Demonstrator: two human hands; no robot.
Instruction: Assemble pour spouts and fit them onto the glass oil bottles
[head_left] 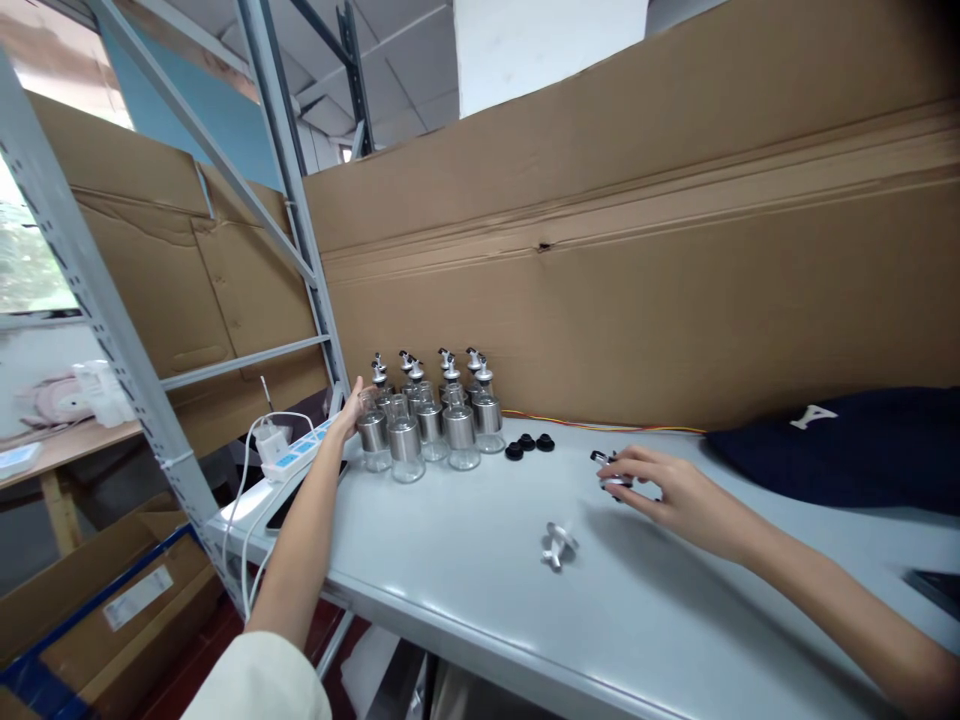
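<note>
My left hand [352, 408] reaches to the leftmost glass bottle [373, 432], its fingers curled round the far side and partly hidden. This bottle has a steel band and an uncapped neck. Beside it stand more uncapped bottles, among them a front glass bottle [406, 440]. Behind them are several bottles fitted with pourer tops, such as a capped bottle [487, 405]. In my right hand [646, 480], a silver and black pourer top [613, 474] is pinched above the table. A silver funnel-shaped piece [559, 545] lies on the tabletop, closer to me.
Several black round caps [527, 442] lie right of the bottles. A power strip [296, 452] with white cables and a dark phone [289, 508] are at the left edge. Dark blue cloth [847, 450] lies at right. A cardboard wall [637, 300] backs the grey table [465, 540].
</note>
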